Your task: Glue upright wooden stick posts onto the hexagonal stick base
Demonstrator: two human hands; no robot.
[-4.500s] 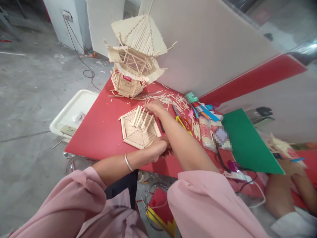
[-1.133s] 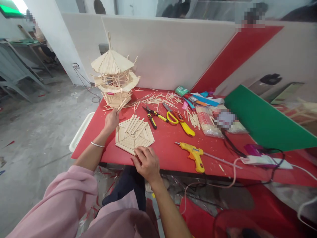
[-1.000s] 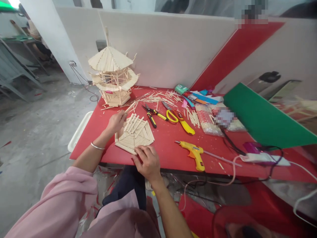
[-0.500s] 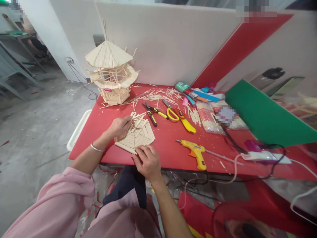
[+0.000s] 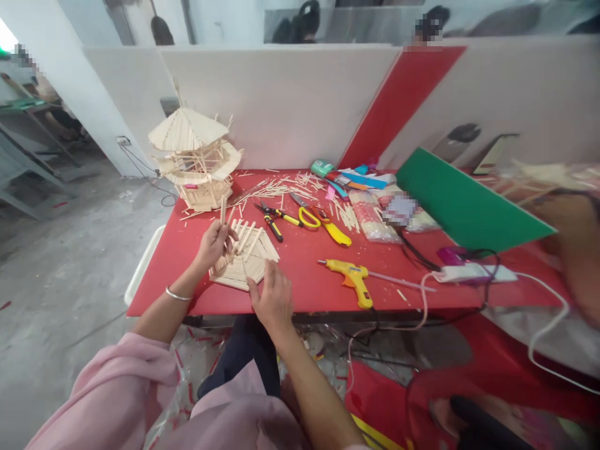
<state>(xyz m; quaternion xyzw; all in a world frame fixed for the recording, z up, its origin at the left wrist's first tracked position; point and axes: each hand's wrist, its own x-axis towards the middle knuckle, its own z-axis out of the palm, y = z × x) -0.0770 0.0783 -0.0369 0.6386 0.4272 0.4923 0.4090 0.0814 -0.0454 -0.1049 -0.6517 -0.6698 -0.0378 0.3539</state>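
Observation:
My left hand (image 5: 216, 244) is closed on a few wooden sticks (image 5: 223, 211) that point up from its fingers. It is over the left side of a flat polygonal panel (image 5: 234, 272) made of wooden sticks laid in rings. A few loose-looking sticks (image 5: 251, 241) lie across the panel's far part. My right hand (image 5: 274, 295) rests at the panel's near right edge, thumb apart from stretched fingers, holding nothing I can see. Behind, a pagoda model (image 5: 192, 159) of the same sticks stands at the table's far left.
On the red table (image 5: 300, 284) lie a yellow glue gun (image 5: 351, 277), black-and-yellow pliers (image 5: 272, 222), yellow-handled scissors (image 5: 309, 217) and scattered sticks (image 5: 290, 189). A green board (image 5: 469, 200) leans at the right, beside a power strip (image 5: 475, 273). A co-worker's blurred arm (image 5: 574, 250) is at far right.
My left hand has lifted and turned its sticks upright. My right hand's fingers have straightened along the panel edge. The view has shifted, and a co-worker's arm now shows at right.

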